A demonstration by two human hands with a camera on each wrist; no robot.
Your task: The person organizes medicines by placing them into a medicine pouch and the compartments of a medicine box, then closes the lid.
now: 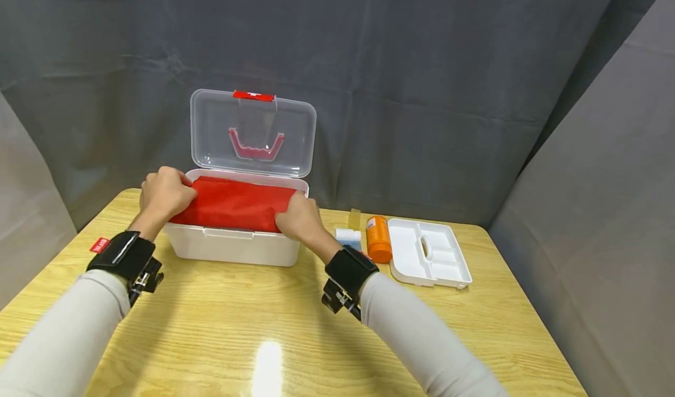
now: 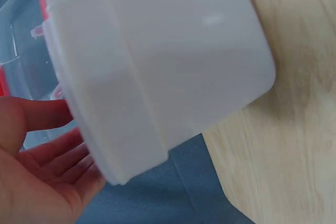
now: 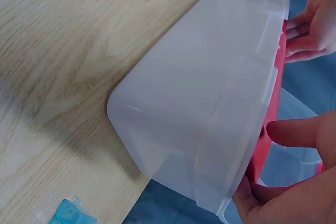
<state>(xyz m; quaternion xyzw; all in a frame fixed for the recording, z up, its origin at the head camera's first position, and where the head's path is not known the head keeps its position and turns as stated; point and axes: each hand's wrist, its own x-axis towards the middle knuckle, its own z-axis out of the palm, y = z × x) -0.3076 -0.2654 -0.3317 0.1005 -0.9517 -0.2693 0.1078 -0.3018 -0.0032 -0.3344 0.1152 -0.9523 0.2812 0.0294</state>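
hold the red fabric [image 1: 237, 204] level at the top of the open white box [image 1: 232, 249], pinched at opposite ends by left hand [image 1: 166, 194] and right hand [image 1: 302, 216]; move both evenly to avoid snagging.

The head view is looking forward and down from above the table [image 1: 227, 321]; both wrist views, tilted, are sharing the white box [image 3: 194, 87] at close range.
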